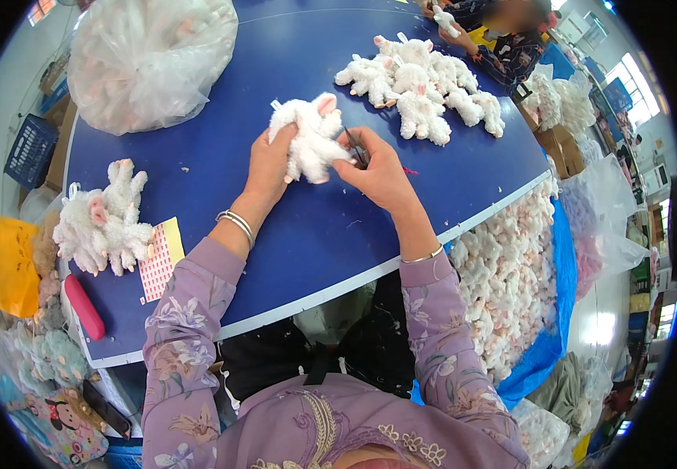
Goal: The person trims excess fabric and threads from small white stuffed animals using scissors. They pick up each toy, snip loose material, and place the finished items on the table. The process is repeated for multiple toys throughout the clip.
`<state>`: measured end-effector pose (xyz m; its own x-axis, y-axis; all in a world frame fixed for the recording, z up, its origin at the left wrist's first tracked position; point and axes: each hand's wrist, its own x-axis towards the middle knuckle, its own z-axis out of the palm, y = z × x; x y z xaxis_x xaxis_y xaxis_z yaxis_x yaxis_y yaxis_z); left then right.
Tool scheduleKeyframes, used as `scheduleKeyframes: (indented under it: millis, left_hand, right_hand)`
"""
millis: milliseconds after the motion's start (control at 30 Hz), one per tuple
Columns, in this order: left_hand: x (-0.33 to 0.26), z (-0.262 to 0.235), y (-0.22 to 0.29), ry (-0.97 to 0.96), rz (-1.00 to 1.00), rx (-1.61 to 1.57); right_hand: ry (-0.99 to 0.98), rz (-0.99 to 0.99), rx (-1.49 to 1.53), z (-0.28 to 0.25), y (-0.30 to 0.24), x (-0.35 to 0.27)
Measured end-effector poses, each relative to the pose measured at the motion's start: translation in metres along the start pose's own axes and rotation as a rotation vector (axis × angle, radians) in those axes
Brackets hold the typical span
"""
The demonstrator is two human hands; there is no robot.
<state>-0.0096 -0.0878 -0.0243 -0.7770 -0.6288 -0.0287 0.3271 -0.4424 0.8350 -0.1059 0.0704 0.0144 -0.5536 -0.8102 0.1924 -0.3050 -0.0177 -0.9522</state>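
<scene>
My left hand (266, 162) is closed around a small white fluffy plush lamb (305, 141) with pink ears, held up above the blue table (307, 234). In my right hand (381, 173) is a small pair of dark thread snips (358, 148), its tip beside the plush. The right thumb and fingers come up against the toy's edge, where a limb sticks out. Whether the blades touch the fleece or a thread, I cannot tell. Farther right on the table lies a pile of similar plush lambs (416, 86), and a smaller pile (100, 219) sits at the left.
A large clear bag of plush (151, 62) stands at the far left. Near the left edge are a sheet of red-marked stickers (158, 266) and a pink case (84, 306). Across the table another person (502, 39) handles a toy. A blue-lined heap of plush (502, 281) fills the right side.
</scene>
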Motion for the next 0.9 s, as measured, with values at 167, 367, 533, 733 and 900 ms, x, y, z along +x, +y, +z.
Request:
scheduleKeyframes:
  millis: [167, 367, 533, 733, 900]
  left_hand:
    - [0.000, -0.001, 0.004, 0.075, -0.006, -0.068]
    - [-0.002, 0.006, 0.005, 0.070, -0.001, -0.033]
    - [-0.001, -0.002, 0.002, 0.002, 0.003, -0.020]
    - [-0.002, -0.003, 0.009, -0.127, -0.045, 0.007]
    - [0.000, -0.005, 0.008, -0.151, -0.066, -0.028]
  right_hand:
    - [0.052, -0.055, -0.016, 0.003, 0.000, -0.002]
    - [0.093, -0.099, 0.016, 0.008, 0.010, 0.000]
    - [0.167, 0.000, 0.146, -0.012, 0.000, 0.001]
    - [0.200, 0.137, 0.402, -0.025, -0.002, -0.001]
    - [0.645, -0.226, 0.926, -0.095, -0.024, -0.020]
